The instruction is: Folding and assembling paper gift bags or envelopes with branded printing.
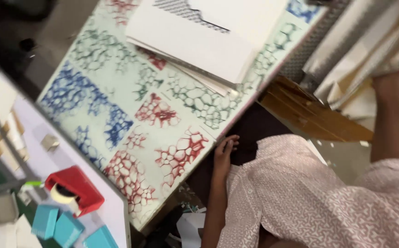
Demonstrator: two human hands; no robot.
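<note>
I'm seeing the left hand (224,154) resting on the near edge of the patterned table (117,87), fingers loosely curled, gripping nothing. The right hand (392,82) reaches well off to the table's right, into pale paper rolls (360,46); its fingers are hidden, so I can't tell their state. White sheets (199,36) lie on the table's far part.

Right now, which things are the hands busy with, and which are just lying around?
In hand:
left hand on the pale green patterned table's edge
right hand among cream paper rolls

Lying about:
white paper stack
red tape dispenser
small teal boxes
</note>
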